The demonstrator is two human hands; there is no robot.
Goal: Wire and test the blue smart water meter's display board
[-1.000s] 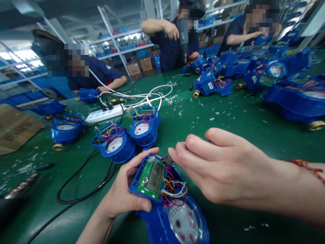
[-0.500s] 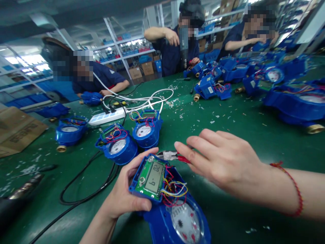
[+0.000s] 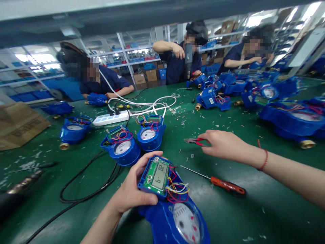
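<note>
My left hand is wrapped round the upper end of a blue water meter with an opened housing. Inside it is a green circuit board with a small LCD screen, and a bundle of thin coloured wires spills over its right side. Below the wires lies the round white dial. Farther right, my right hand has its fingers closed on the red handles of cutting pliers, low over the table, jaws pointing left. Between the hands a screwdriver with a red-and-black handle lies on the table.
Two open meters stand just beyond my left hand. A white power strip with coiled cable lies behind them. More meters crowd the right. A heat-gun-like tool and a cardboard box are at left. Co-workers sit opposite.
My right hand has moved right and away from the meter with the pliers, down toward the table. The screwdriver has come into sight. My left hand still holds the meter.
</note>
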